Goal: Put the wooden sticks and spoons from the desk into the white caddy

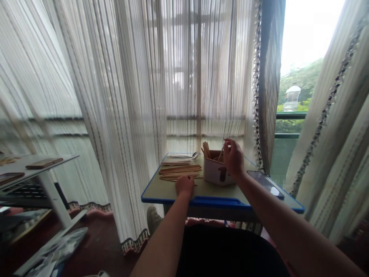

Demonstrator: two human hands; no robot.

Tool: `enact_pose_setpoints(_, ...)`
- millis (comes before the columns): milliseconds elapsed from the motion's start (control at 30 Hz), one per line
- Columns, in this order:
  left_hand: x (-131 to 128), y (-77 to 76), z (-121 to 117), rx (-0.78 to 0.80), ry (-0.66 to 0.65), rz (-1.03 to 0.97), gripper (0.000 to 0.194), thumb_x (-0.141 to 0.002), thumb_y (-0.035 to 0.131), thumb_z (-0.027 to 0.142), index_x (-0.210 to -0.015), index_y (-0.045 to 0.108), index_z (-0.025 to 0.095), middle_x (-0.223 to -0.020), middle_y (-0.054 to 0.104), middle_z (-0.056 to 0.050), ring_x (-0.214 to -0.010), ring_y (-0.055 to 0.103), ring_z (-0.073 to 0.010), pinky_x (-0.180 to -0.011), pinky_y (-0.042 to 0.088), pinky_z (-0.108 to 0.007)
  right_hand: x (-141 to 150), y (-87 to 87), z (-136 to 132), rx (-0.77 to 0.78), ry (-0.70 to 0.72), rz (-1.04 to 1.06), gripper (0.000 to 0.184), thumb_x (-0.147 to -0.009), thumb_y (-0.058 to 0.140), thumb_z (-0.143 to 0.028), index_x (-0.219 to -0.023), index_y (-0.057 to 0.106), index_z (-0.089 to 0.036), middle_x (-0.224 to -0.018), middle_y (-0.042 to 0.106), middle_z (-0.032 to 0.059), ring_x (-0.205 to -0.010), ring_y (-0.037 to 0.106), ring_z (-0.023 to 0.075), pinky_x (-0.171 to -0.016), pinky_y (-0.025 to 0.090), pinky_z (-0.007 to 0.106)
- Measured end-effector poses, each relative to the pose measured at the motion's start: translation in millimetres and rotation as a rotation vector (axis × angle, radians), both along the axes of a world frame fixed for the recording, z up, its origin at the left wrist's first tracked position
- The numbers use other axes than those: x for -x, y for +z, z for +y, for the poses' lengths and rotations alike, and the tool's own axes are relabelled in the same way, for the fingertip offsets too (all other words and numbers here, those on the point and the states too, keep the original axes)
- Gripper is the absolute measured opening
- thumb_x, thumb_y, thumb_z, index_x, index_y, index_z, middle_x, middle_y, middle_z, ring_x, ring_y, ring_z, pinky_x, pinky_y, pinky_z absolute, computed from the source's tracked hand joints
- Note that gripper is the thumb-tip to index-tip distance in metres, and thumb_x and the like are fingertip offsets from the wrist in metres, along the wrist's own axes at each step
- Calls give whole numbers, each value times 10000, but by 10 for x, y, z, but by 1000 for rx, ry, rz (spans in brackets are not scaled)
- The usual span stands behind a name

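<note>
My right hand (234, 157) is raised at the right side of a white and brown holder box (211, 172) with divided compartments. Its fingers pinch a thin chopstick (221, 153), whose lower end slants into the box. More wooden chopsticks (206, 149) stand upright in the box's left part. On the table my left hand (185, 186) rests with curled fingers, at the near edge of a row of wooden chopsticks (180, 169). Whatever the left fingers hold is hidden. Behind that row lie light metal utensils, with a slotted spoon (195, 155) at their right end.
The small table (161, 194) has a blue rim. A dark flat tablet or phone (265, 183) lies at its right. Sheer curtains (135, 96) hang close behind. To the left stands a white desk (57, 165) with a brown flat item (44, 163) on it.
</note>
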State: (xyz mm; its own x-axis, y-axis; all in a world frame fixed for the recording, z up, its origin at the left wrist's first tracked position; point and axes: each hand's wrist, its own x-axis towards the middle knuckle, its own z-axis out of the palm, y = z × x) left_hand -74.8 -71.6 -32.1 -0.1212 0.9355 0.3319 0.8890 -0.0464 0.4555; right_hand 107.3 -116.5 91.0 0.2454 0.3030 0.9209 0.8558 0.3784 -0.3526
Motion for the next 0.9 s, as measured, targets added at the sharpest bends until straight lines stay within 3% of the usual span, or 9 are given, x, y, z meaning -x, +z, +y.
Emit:
enact_pose_setpoints(100,-7,-2,7,-2,-5,-6,308,-796,413,303,-846,700,205,-854,680,-94,-844,605,-212,-732,423,-283,70,-46,63,3,-2,-3,275,-863,365,-296,-986,574,-168,-844,603,65,-694,527,147,-690,419,293)
enact_pose_setpoints(300,-17,8,7,7,8,5,309,-801,413,307,-858,703,217,-872,681,-88,-864,601,-218,-749,428,-296,117,334,-8,-239,-36,103,293,-872,361,-295,-1061,534,-153,-918,572,74,-686,508,130,-658,426,280)
enact_pose_setpoints(467,-1,13,-5,22,0,0,317,-807,407,317,-877,697,209,-884,680,-87,-873,600,-214,-756,424,-287,195,473,-96,-230,5,52,265,-873,374,-296,-1043,529,-162,-889,577,55,-666,500,117,-667,422,274)
enact_pose_setpoints(567,1,11,-3,15,-9,2,319,-807,403,316,-869,698,211,-872,681,-84,-861,602,-215,-745,425,-286,215,410,-54,-185,8,25,264,-873,372,-296,-1038,537,-170,-906,590,55,-683,504,123,-685,415,279)
enact_pose_setpoints(700,-1,12,1,27,0,1,316,-805,413,323,-888,696,210,-891,681,-86,-875,600,-213,-762,420,-287,200,191,102,-9,14,5,286,-862,373,-303,-1035,559,-172,-876,618,55,-691,522,144,-667,406,281)
enact_pose_setpoints(800,3,-1,10,21,-6,-6,316,-805,413,323,-887,696,208,-887,681,-87,-871,601,-215,-763,419,-290,202,-22,192,201,-7,-132,309,-841,406,-311,-1055,589,-185,-854,646,62,-766,532,183,-720,397,306)
enact_pose_setpoints(900,9,-31,28,5,-19,-23,318,-805,406,315,-878,697,209,-867,681,-88,-857,603,-218,-761,417,-295,239,-179,187,325,-25,-294,412,-827,435,-335,-1211,515,-206,-863,659,66,-838,521,215,-793,377,339)
